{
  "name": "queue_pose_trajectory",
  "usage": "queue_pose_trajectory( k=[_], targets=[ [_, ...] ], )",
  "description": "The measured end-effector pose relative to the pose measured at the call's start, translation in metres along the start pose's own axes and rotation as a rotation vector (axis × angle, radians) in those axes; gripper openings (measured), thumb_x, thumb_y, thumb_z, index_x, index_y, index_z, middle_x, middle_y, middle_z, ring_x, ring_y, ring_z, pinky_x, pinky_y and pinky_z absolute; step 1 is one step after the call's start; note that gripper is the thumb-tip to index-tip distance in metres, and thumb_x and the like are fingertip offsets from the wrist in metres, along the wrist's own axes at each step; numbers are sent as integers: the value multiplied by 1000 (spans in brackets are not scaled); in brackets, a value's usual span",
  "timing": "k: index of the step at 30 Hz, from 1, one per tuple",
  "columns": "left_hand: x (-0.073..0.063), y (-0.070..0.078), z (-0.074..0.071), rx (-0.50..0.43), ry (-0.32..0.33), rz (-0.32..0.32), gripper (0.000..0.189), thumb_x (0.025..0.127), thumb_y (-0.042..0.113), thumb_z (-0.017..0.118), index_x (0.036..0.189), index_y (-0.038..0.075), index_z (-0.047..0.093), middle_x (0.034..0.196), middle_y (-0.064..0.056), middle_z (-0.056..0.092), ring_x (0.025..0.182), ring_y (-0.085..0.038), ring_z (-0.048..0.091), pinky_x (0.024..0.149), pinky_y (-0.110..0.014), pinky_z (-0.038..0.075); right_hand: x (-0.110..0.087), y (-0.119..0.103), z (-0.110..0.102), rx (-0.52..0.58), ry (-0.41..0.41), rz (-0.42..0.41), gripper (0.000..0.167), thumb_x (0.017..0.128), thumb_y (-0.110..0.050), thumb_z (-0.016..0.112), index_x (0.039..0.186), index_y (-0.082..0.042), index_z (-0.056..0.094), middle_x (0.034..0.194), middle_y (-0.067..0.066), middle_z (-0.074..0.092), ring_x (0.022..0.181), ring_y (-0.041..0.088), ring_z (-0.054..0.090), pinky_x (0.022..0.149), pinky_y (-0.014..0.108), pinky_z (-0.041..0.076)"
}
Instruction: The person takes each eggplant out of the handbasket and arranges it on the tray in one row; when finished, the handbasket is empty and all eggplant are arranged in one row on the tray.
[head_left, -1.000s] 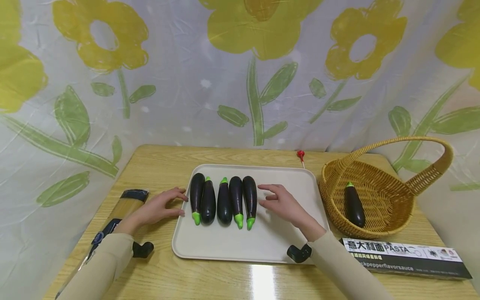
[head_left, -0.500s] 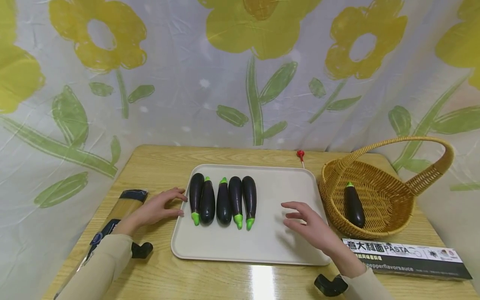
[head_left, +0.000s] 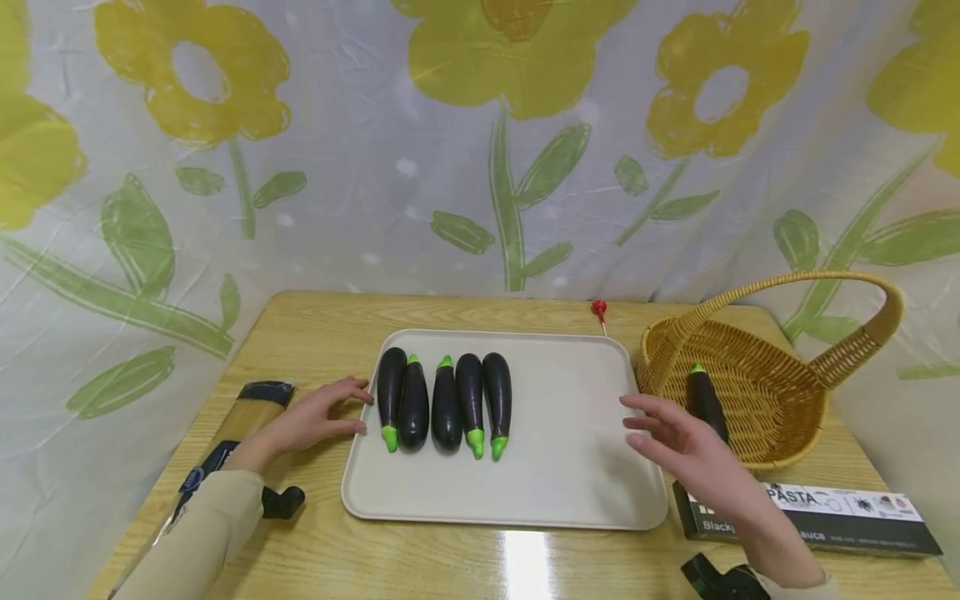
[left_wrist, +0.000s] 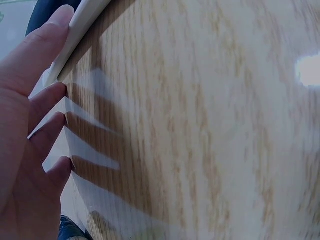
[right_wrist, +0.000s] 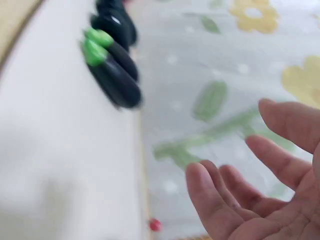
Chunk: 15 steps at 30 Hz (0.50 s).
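Note:
Several dark purple eggplants with green stem ends lie side by side on the left half of a white tray. At the tray's left rim, my left hand rests with relaxed, parted fingers and holds nothing. My right hand hovers above the tray's right edge, fingers spread and bent a little, nothing in them. Just beyond it stands a wicker basket with one eggplant inside, its lower end hidden by the hand. In the right wrist view the fingers are apart, with the tray eggplants farther off.
A black and white pasta box lies in front of the basket, partly covered by my right forearm. A packet of spaghetti lies under my left forearm. Behind the tray sits a red lollipop. A flowered curtain hangs at the table's back.
My right hand has moved right, from beside the rightmost tray eggplant to the tray's right edge near the basket. The left hand and the eggplants have stayed put.

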<state>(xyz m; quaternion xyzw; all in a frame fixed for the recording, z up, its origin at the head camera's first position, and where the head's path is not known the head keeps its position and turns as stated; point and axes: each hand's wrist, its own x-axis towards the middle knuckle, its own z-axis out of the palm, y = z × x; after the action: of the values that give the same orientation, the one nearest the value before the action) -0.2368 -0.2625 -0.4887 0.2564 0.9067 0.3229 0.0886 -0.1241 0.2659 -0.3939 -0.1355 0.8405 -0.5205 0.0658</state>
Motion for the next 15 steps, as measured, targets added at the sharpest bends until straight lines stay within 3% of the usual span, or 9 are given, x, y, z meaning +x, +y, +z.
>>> queue_pose_trajectory(
  k=[3, 6, 10, 12, 15],
  targets=[
    [0, 0, 0, 2, 0, -5, 39, 88, 36, 73, 121, 17, 63, 149, -22, 41, 141, -46, 26, 111, -65, 20, -3, -4, -21, -61, 40, 5, 45, 99, -24, 60, 142, -15, 49, 137, 15, 54, 120, 22, 57, 87, 22, 52],
    [0, 1, 0, 1, -2, -6, 39, 88, 36, 73, 121, 16, 63, 149, -22, 41, 141, -46, 26, 112, -65, 20, -2, -5, -43, -129, 115, 20, 47, 99, -26, 60, 142, -11, 48, 131, 14, 59, 112, 5, 60, 83, 16, 50],
    [-1, 1, 0, -1, -3, 0, 39, 88, 34, 73, 121, 16, 63, 148, -23, 41, 141, -47, 25, 112, -65, 19, 5, 1, -77, -200, 193, 55, 51, 100, -29, 59, 143, -6, 46, 118, -11, 65, 98, -6, 61, 79, 10, 45],
    [-1, 1, 0, 1, -4, 3, 39, 88, 35, 73, 121, 15, 63, 148, -23, 41, 141, -47, 25, 112, -65, 19, 9, 6, -94, -238, 207, 79, 53, 100, -31, 58, 144, -5, 45, 113, -19, 62, 93, -5, 63, 78, 10, 45],
    [0, 1, 0, 3, -1, 5, 39, 89, 35, 72, 121, 15, 63, 148, -23, 41, 141, -47, 25, 112, -65, 19, 17, 12, -117, -312, 203, 134, 58, 100, -38, 55, 147, -6, 41, 122, -5, 63, 90, -5, 62, 78, 15, 45]
  ],
)
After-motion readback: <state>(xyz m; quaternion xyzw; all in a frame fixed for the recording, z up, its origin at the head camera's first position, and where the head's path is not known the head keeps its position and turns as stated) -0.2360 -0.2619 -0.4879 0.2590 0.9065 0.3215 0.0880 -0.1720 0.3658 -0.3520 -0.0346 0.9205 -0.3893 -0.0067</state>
